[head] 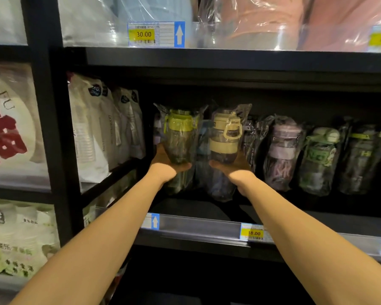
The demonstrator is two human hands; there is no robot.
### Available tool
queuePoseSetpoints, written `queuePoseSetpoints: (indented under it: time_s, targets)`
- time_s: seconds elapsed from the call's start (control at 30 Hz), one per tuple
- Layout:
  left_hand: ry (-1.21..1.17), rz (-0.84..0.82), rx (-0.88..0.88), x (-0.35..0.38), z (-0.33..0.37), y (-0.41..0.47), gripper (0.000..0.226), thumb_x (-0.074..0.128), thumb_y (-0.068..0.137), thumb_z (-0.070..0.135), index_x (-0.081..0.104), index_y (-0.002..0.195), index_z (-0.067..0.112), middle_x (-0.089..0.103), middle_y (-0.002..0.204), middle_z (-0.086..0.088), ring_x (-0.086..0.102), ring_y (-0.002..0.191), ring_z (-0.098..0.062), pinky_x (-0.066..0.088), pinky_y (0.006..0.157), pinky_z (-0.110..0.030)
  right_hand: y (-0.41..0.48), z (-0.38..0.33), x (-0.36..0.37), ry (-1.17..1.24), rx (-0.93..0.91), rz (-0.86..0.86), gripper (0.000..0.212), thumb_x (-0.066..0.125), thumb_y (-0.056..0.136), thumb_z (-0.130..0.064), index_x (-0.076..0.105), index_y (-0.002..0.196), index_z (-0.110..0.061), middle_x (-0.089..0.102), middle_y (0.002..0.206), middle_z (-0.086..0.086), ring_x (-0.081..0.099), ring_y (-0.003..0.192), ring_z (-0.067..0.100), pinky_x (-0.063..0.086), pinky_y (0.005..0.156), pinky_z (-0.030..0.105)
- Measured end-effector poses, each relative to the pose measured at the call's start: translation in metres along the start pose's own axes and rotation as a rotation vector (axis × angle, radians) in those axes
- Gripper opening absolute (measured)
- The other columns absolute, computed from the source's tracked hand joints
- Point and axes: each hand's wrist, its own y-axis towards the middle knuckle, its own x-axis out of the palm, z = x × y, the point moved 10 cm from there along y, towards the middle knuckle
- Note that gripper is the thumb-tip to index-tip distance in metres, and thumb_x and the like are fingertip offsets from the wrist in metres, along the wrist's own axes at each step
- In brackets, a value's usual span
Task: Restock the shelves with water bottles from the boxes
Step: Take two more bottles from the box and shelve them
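**Head view.** My left hand (pixel 163 165) grips the base of a green-lidded bottle (pixel 180 133), and my right hand (pixel 230 166) grips the base of a cream-lidded bottle (pixel 226 137). Both bottles are film-wrapped, upright and held above the shelf (pixel 196 226) near its left end, beside the row of wrapped bottles (pixel 282 150). Holding them from below probably keeps the lids up and lets me lower each one into place. My fingers lie behind the bottles, so their curl is largely hidden. Darkness obscures the back of the shelf, the supply boxes are out of frame, and the far-right bottles are cut off.
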Motion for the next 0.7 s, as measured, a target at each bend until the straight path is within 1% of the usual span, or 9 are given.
queuePoseSetpoints:
  time_s: [0.13,0.27,0.33,0.4,0.5,0.57,0.63,0.67,0.7]
  targets:
    - [-0.015,-0.018,-0.019,-0.003,-0.006,0.002,0.124,0.093,0.073,0.031,0.009,0.163,0.021,0.039,0.16,-0.007,0.04,0.146,-0.031,0.035,0.12,-0.043,0.0,-0.003,-0.001,-0.049,-0.011,0.016,0.07,0.092,0.072,-0.035,0.062,0.134,-0.022,0.07,0.124,-0.002,0.066,0.108,0.018,0.05,0.086,0.026]
    - [-0.038,-0.017,-0.039,-0.007,-0.012,-0.002,0.119,0.094,0.072,0.032,0.016,0.161,0.023,0.041,0.159,-0.007,0.042,0.144,-0.032,0.038,0.117,-0.042,-0.002,-0.007,0.001,-0.111,-0.012,0.01,0.075,0.091,0.073,-0.037,0.058,0.137,-0.018,0.068,0.128,-0.001,0.065,0.11,0.019,0.05,0.088,0.027]
    - [-0.019,-0.027,-0.056,-0.006,-0.013,-0.005,0.119,0.093,0.073,0.034,0.014,0.162,0.022,0.038,0.16,-0.008,0.04,0.145,-0.033,0.038,0.118,-0.045,-0.005,-0.008,0.001,-0.127,-0.02,0.003,0.068,0.09,0.074,-0.038,0.06,0.132,-0.02,0.067,0.127,-0.002,0.065,0.103,0.014,0.051,0.084,0.024]
    - [0.009,-0.052,-0.079,-0.005,-0.011,-0.007,0.123,0.092,0.074,0.037,0.009,0.163,0.021,0.034,0.162,-0.009,0.037,0.147,-0.034,0.036,0.12,-0.048,-0.011,-0.009,0.001,-0.14,-0.008,-0.014,0.067,0.089,0.075,-0.041,0.061,0.131,-0.02,0.067,0.129,0.0,0.067,0.108,0.017,0.055,0.091,0.029]
    - [0.04,-0.073,-0.141,-0.005,-0.012,-0.015,0.127,0.092,0.073,0.043,0.006,0.164,0.019,0.031,0.165,-0.01,0.035,0.149,-0.035,0.035,0.12,-0.047,-0.025,-0.013,-0.002,-0.161,0.028,-0.019,0.082,0.09,0.074,-0.044,0.054,0.141,-0.012,0.064,0.137,0.007,0.062,0.122,0.029,0.051,0.105,0.046]
    - [0.109,-0.082,-0.168,-0.01,-0.013,-0.023,0.118,0.089,0.075,0.049,0.018,0.163,0.015,0.037,0.162,-0.012,0.041,0.145,-0.035,0.039,0.117,-0.045,-0.036,-0.016,-0.003,-0.155,0.04,-0.028,0.084,0.089,0.077,-0.039,0.05,0.145,-0.009,0.061,0.14,0.009,0.06,0.125,0.029,0.049,0.108,0.047]
    - [0.256,-0.116,-0.153,-0.016,-0.011,-0.033,0.089,0.08,0.083,0.053,0.044,0.15,0.006,0.052,0.147,-0.016,0.053,0.131,-0.035,0.048,0.108,-0.043,-0.05,-0.017,-0.005,-0.318,0.075,-0.057,0.064,0.081,0.086,-0.044,0.06,0.13,-0.003,0.065,0.126,0.012,0.062,0.116,0.03,0.052,0.094,0.039]
    - [0.323,-0.13,-0.128,-0.021,-0.007,-0.038,0.073,0.075,0.087,0.052,0.055,0.139,0.004,0.058,0.138,-0.017,0.057,0.125,-0.035,0.05,0.103,-0.042,-0.06,-0.02,-0.008,-0.456,0.092,-0.059,0.051,0.073,0.091,-0.048,0.066,0.109,-0.002,0.066,0.112,0.014,0.063,0.104,0.031,0.05,0.079,0.033]
    - [0.384,-0.138,-0.097,-0.026,-0.003,-0.044,0.062,0.072,0.091,0.051,0.058,0.129,0.004,0.06,0.13,-0.016,0.058,0.122,-0.036,0.051,0.102,-0.044,-0.068,-0.023,-0.012,-0.581,0.094,-0.036,0.048,0.067,0.094,-0.051,0.062,0.09,-0.004,0.065,0.102,0.014,0.062,0.093,0.032,0.045,0.068,0.033]
